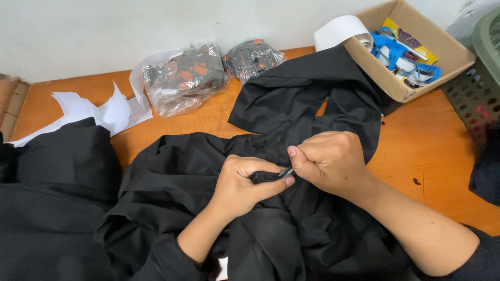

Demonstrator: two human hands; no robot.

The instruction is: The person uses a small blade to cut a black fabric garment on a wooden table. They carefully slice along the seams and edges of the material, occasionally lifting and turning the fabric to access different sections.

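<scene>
While a black garment (291, 130) is spread across an orange wooden table (432, 145), a bunched fold near its middle is being worked on by two bare hands. The left hand (245, 184) is closed in a loose fist, with a ridge of the black fabric pinched between thumb and curled fingers. The right hand (330, 161) is closed as well, and a small metal tool (286, 171), perhaps thread snips or tweezers, is gripped between thumb and forefinger, its tip set against the pinched fold. What exactly the tip touches cannot be told, since the cloth is dark and the tool small.

Judged from the scene, the work seems to be mid-course: the fold is held and the tool is applied, but no loose thread or removed piece can be seen, so how much is finished cannot be said. To the left of the garment, a stack of further black cloth (57, 198) is piled, and whether it has been treated cannot be told.

Behind the garment, two clear plastic bags of dark and orange items (182, 78) are lying against the wall, with white paper scraps (99, 112) to their left. Beyond the garment's far right corner, an open cardboard box (396, 86) holding blue and white pieces is placed, partly overlapped by the cloth. A green plastic basket (482, 88) is seen right of that box.
</scene>
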